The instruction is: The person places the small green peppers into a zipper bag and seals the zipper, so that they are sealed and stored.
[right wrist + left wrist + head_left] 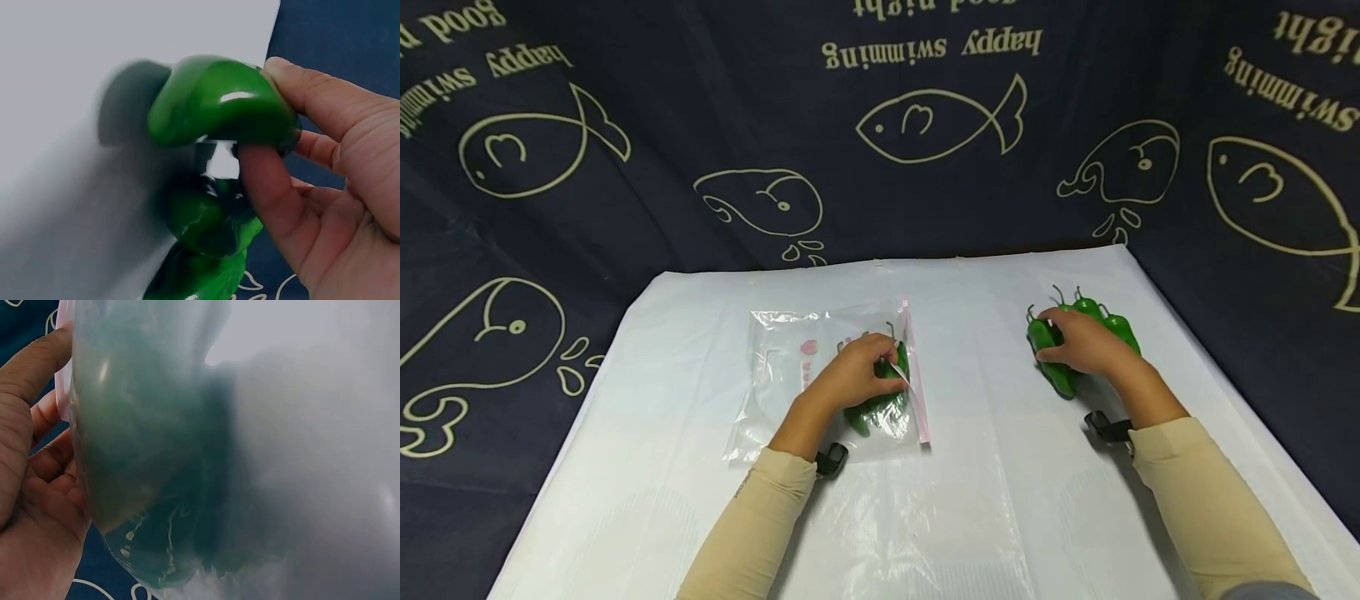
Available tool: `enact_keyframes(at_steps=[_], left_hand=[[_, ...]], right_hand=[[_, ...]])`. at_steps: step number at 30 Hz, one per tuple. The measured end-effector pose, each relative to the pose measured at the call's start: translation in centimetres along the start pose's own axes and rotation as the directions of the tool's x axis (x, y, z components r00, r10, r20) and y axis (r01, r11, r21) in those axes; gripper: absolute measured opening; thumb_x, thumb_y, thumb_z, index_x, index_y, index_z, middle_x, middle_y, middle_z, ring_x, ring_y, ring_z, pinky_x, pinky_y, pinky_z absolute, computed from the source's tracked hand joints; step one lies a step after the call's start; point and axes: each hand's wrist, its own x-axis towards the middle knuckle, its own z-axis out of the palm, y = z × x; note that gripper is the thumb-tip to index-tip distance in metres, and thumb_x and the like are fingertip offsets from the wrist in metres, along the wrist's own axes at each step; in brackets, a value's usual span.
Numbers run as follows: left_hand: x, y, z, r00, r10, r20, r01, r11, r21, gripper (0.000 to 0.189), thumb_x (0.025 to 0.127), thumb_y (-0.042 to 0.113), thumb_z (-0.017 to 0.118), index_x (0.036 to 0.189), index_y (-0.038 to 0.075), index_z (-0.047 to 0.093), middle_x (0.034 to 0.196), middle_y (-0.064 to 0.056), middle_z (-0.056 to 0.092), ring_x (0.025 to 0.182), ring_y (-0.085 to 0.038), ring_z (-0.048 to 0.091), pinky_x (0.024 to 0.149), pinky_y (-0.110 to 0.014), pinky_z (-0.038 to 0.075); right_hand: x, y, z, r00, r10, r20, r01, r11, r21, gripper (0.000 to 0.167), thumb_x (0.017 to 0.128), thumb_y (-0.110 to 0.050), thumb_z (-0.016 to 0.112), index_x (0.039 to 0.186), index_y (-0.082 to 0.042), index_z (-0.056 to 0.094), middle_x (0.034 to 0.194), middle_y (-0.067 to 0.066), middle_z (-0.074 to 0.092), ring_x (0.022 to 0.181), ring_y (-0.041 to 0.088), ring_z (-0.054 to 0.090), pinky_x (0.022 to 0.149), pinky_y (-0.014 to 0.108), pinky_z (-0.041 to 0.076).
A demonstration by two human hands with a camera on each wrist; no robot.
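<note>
A clear plastic bag (778, 367) with a pink strip (917, 408) along its right edge lies on the white table. Green peppers (857, 419) show through its film. My left hand (850, 375) pinches the bag's opening edge; in the left wrist view, the thumb (40, 362) is on the pink rim and the other fingers lie behind it. To the right, my right hand (1084, 343) grips a green pepper (219, 103) between thumb and fingers. Several more green peppers (1118, 327) lie beside and behind that hand, stems pointing away.
The white-covered table (970, 508) reaches back to a dark blue cloth (925, 208) printed with fish and lettering. Bare tabletop lies between the bag and the loose peppers. Each wrist carries a small black camera (832, 460).
</note>
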Motion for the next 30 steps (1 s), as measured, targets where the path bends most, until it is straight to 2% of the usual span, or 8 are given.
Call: enact_keyframes(at_steps=[9,17,24,30], left_hand=[[0.1,0.0,0.1,1.000,-0.002,0.008,0.002,1.000,0.021,0.035,0.078,0.030,0.087,0.089,0.014,0.058,0.092,0.004,0.056,0.087,-0.012,0.051,0.081,-0.030,0.044],[0.0,0.1,0.1,1.000,0.003,0.020,-0.004,1.000,0.029,0.032,0.079,0.031,0.086,0.091,0.015,0.060,0.104,0.002,0.059,0.095,-0.014,0.054,0.087,-0.031,0.046],[0.0,0.0,0.1,1.000,0.001,0.009,-0.001,1.000,0.028,0.034,0.078,0.031,0.086,0.090,0.016,0.059,0.101,0.003,0.058,0.093,-0.015,0.054,0.086,-0.031,0.045],[0.0,0.1,0.1,1.000,-0.003,0.007,0.003,1.000,0.012,0.034,0.078,0.031,0.087,0.090,0.014,0.059,0.099,0.003,0.058,0.092,-0.015,0.055,0.086,-0.032,0.046]], right_hand=[[-0.2,-1.0,0.5,0.998,-0.029,-0.049,0.034,0.994,0.105,0.068,0.089,-0.019,0.075,0.144,0.003,0.041,0.131,0.031,0.054,0.116,0.045,0.053,0.091,0.059,0.044],[-0.1,-3.0,0.8,0.993,-0.072,-0.088,0.087,0.982,0.170,0.067,0.090,-0.018,0.075,0.145,0.000,0.042,0.130,0.030,0.054,0.111,0.046,0.056,0.086,0.056,0.046],[0.3,-4.4,1.8,0.991,-0.094,-0.090,0.111,0.973,0.202,0.067,0.090,-0.020,0.076,0.146,-0.004,0.042,0.130,0.027,0.055,0.110,0.043,0.058,0.084,0.053,0.048],[0.6,-5.8,2.8,0.990,-0.116,-0.079,0.132,0.960,0.247,0.068,0.089,-0.022,0.077,0.146,-0.007,0.042,0.129,0.023,0.056,0.099,0.033,0.061,0.077,0.045,0.050]])
